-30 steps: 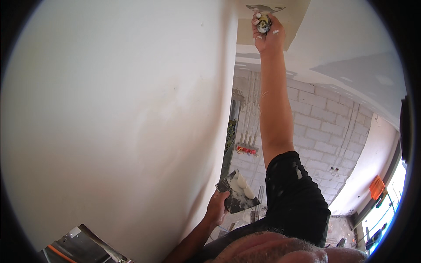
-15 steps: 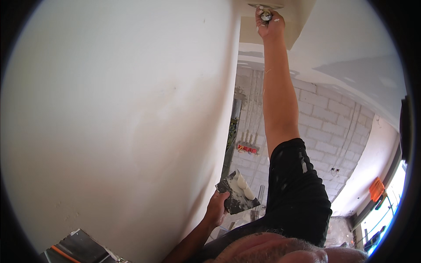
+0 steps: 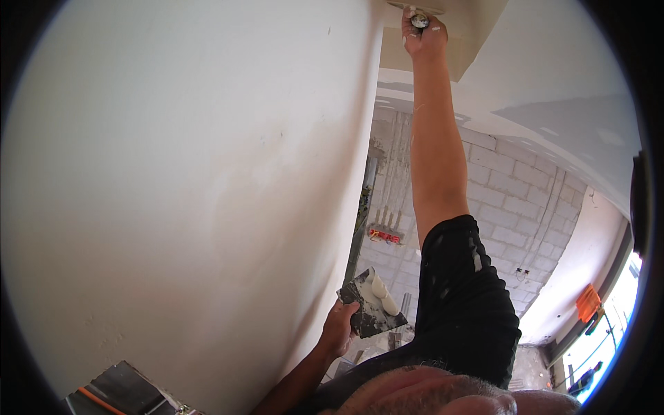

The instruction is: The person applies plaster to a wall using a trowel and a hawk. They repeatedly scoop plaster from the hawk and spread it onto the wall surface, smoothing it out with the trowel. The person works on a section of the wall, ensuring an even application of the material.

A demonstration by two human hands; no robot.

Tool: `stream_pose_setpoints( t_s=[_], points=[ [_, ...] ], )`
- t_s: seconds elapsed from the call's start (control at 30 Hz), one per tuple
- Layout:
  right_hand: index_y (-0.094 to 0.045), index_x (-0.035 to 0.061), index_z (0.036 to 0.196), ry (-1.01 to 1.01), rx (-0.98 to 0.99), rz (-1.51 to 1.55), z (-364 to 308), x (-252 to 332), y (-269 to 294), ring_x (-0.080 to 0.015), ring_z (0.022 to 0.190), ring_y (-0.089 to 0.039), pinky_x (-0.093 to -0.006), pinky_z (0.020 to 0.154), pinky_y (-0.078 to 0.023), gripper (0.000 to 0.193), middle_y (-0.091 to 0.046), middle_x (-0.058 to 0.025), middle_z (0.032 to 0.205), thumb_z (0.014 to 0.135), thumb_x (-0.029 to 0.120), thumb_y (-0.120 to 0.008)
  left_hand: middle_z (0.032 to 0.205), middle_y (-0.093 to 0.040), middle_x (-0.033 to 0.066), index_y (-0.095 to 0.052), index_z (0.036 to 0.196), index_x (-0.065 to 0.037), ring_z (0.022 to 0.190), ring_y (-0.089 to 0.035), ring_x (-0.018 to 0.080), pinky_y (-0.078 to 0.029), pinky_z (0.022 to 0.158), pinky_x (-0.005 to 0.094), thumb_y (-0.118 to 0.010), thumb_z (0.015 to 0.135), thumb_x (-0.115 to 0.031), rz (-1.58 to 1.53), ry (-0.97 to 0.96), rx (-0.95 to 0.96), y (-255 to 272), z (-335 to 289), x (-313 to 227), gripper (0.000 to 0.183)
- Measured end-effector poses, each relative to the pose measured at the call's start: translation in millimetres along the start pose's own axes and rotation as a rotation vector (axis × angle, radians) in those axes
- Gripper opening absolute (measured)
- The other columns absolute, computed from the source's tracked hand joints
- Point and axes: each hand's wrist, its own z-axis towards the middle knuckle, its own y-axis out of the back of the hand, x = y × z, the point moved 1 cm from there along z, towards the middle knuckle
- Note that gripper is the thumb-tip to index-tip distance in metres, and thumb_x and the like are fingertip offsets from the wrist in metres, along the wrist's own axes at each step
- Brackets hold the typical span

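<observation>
My right hand [image 3: 426, 40] is raised high at the end of a stretched arm, its fingers wrapped round the handle of a putty knife [image 3: 419, 20]. The butt of that handle points toward me, and the blade's thin edge lies near the cream underside of the wall's top edge; I cannot tell whether it touches. White smears dot the fingers. Low down beside the wall, my left hand [image 3: 337, 328] grips a dark, flat, filler-spattered plate [image 3: 370, 319]. A thick roll of white filler [image 3: 382, 293] sits along one edge of the plate.
A smooth white wall [image 3: 180, 173] fills the left side. Beyond stand a grey block wall [image 3: 515, 187] and a red electrical box [image 3: 384, 235] with conduits. An orange object [image 3: 588, 303] hangs by a bright opening at right. A dark panel [image 3: 117, 394] lies at lower left.
My right hand and the putty knife have shifted slightly up in view. The left hand and its plate have barely moved, and the whole view has drifted a little.
</observation>
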Motion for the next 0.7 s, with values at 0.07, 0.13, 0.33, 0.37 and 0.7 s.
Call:
stream_pose_setpoints(
  t_s=[0.07,0.13,0.33,0.37,0.7],
  points=[
    [-0.049,-0.006,0.086,0.058,0.007,-0.007,6,-1,3,-0.0259,0.064,-0.056,-0.0326,0.06,-0.059,0.014,-0.055,-0.0144,0.077,0.096,0.002,-0.043,0.114,-0.064,0.0127,-0.051,0.128,-0.003,0.102,-0.068,0.0237,-0.058,0.092,0.0403,-0.048,0.097,-0.006,0.0,-0.003,0.006,2,2,2,0.031],
    [-0.048,0.0034,0.072,0.148,-0.01,-0.044,8,-2,3,-0.0193,0.055,-0.052,-0.0279,0.057,-0.057,0.023,-0.051,-0.0062,0.065,0.094,-0.004,-0.047,0.114,-0.065,0.0126,-0.051,0.128,-0.003,0.102,-0.068,0.0234,-0.058,0.092,0.0402,-0.048,0.097,-0.006,0.0,-0.012,0.021,4,2,2,0.031],
    [-0.047,0.0028,0.071,0.141,0.014,-0.125,15,12,-1,-0.0203,0.054,-0.053,-0.0334,0.061,-0.06,0.022,-0.049,-0.0077,0.064,0.09,-0.008,-0.049,0.114,-0.065,0.0115,-0.051,0.127,-0.003,0.1,-0.069,0.0221,-0.059,0.089,0.0392,-0.047,0.098,-0.007,-0.007,-0.017,0.055,6,4,5,0.03],
    [-0.047,0.0027,0.071,0.155,-0.011,-0.102,9,11,-8,-0.0205,0.054,-0.053,-0.0331,0.061,-0.06,0.022,-0.049,-0.0077,0.064,0.09,-0.009,-0.048,0.113,-0.065,0.0112,-0.051,0.127,-0.003,0.099,-0.069,0.0219,-0.059,0.088,0.0388,-0.047,0.098,-0.007,-0.007,-0.016,0.054,7,5,5,0.03],
    [-0.047,-0.003,0.08,0.193,-0.024,0.069,23,16,-20,-0.0242,0.06,-0.056,-0.0362,0.066,-0.064,0.016,-0.051,-0.0135,0.075,0.095,-0.005,-0.043,0.115,-0.064,0.0097,-0.048,0.13,-0.004,0.098,-0.069,0.0183,-0.061,0.084,0.0347,-0.048,0.099,-0.01,-0.001,-0.027,0.084,6,4,5,0.032]
  ],
)
